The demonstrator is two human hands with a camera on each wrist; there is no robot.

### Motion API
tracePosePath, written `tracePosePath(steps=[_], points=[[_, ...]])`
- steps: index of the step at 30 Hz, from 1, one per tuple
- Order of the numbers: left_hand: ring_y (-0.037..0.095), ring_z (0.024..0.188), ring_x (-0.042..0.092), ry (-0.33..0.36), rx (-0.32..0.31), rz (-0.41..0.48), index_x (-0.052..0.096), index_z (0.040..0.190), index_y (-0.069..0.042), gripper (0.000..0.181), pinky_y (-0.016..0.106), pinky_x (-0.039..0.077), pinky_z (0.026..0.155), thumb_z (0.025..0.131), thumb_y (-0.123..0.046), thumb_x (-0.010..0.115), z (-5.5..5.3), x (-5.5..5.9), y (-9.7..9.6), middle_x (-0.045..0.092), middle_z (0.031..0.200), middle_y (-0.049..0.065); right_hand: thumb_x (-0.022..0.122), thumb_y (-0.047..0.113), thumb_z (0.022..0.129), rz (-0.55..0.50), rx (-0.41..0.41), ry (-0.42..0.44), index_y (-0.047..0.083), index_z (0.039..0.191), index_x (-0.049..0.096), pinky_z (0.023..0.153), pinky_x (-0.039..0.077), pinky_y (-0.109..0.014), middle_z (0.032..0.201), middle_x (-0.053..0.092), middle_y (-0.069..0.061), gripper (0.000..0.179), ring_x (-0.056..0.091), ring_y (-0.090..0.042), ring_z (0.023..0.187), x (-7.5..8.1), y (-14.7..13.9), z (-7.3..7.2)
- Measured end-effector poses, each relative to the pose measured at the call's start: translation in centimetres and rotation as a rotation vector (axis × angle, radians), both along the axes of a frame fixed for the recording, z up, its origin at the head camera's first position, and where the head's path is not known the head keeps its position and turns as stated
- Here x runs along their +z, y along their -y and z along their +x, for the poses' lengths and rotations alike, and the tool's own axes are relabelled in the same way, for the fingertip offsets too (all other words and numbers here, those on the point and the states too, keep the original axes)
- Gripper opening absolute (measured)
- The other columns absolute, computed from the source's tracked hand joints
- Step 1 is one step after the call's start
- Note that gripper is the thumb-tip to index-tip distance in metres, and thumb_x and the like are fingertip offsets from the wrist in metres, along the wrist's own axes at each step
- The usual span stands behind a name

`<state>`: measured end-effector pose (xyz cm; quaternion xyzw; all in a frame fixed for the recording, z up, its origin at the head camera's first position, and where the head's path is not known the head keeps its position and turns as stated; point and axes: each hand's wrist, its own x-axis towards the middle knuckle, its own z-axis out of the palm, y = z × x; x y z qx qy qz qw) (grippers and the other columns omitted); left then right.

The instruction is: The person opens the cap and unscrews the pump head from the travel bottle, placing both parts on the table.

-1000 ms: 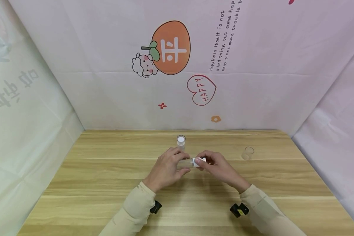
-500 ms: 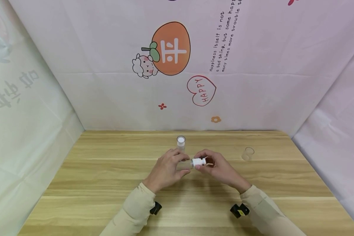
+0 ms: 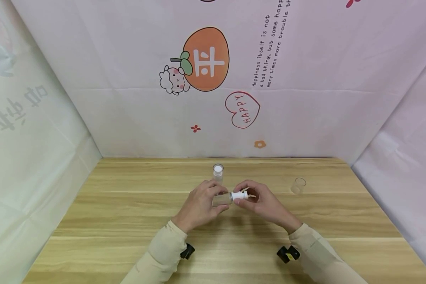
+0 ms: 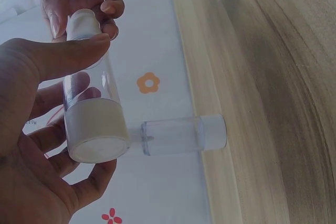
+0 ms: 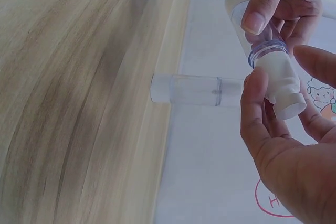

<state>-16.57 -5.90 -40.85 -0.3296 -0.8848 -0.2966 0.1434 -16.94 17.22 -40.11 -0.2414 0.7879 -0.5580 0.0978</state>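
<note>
My left hand (image 3: 200, 202) grips a clear bottle (image 4: 96, 129) with a white base, held on its side above the table with its top toward the right. Its white pump head (image 5: 279, 77) is fixed at the bottle's neck, and my right hand (image 3: 264, 202) pinches it between thumb and fingers. In the right wrist view the thumb lies along the white collar, while the index finger is lifted off it. A second clear bottle (image 4: 176, 136) with a white base stands upright just beyond my left hand, its lower part hidden by that hand in the head view.
A clear cap (image 3: 298, 186) stands on the wooden table (image 3: 127, 221) to the right of my right hand. Printed white cloth (image 3: 135, 118) hangs behind the table and along both sides.
My right hand's thumb and fingers have shifted and loosened around the pump head, uncovering more of it. The left hand and bottle stay in place. The head view tilts slightly.
</note>
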Motion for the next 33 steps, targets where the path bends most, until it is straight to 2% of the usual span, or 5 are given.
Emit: tracePosePath(steps=[12, 18, 24, 29, 33], points=[[0.017, 0.093, 0.061, -0.01, -0.005, 0.021, 0.074, 0.108, -0.011, 0.034, 0.034, 0.053, 0.075, 0.08, -0.022, 0.089, -0.03, -0.15, 0.08, 0.068, 0.106, 0.0, 0.068, 0.021, 0.1, 0.044, -0.029, -0.011, 0.005, 0.123, 0.063, 0.081, 0.057, -0.038, 0.118, 0.064, -0.013, 0.029, 0.065, -0.032, 0.099, -0.06, 0.11, -0.06], [0.016, 0.089, 0.059, -0.054, 0.007, 0.008, 0.074, 0.107, -0.011, 0.035, 0.032, 0.052, 0.072, 0.078, -0.019, 0.091, -0.1, -0.1, 0.04, 0.068, 0.106, 0.0, 0.057, 0.032, 0.106, 0.067, -0.054, 0.09, 0.001, 0.125, 0.062, 0.075, 0.058, -0.052, 0.105, 0.068, -0.015, 0.037, 0.067, -0.043, 0.092, -0.07, 0.16, -0.16], [0.015, 0.088, 0.059, -0.084, 0.015, -0.01, 0.074, 0.106, -0.012, 0.035, 0.031, 0.052, 0.072, 0.077, -0.019, 0.091, -0.08, -0.04, 0.0, 0.068, 0.106, 0.0, 0.046, 0.039, 0.109, 0.045, -0.044, 0.167, -0.002, 0.119, 0.064, 0.071, 0.058, -0.056, 0.095, 0.068, -0.022, 0.045, 0.067, -0.048, 0.089, -0.11, 0.18, -0.19], [0.015, 0.088, 0.059, -0.085, 0.014, -0.014, 0.074, 0.107, -0.011, 0.035, 0.031, 0.052, 0.071, 0.077, -0.019, 0.091, -0.11, -0.13, -0.02, 0.068, 0.106, 0.001, 0.05, 0.035, 0.108, 0.02, -0.035, 0.182, -0.003, 0.12, 0.064, 0.07, 0.057, -0.059, 0.096, 0.067, -0.026, 0.042, 0.066, -0.05, 0.088, -0.19, 0.17, -0.16], [0.015, 0.088, 0.058, -0.077, 0.011, -0.007, 0.074, 0.107, -0.012, 0.035, 0.031, 0.051, 0.071, 0.077, -0.018, 0.091, -0.07, -0.23, 0.01, 0.067, 0.105, 0.0, 0.055, 0.03, 0.107, 0.01, -0.039, 0.168, -0.001, 0.121, 0.064, 0.071, 0.058, -0.056, 0.096, 0.067, -0.018, 0.035, 0.066, -0.048, 0.089, -0.2, 0.18, -0.11]])
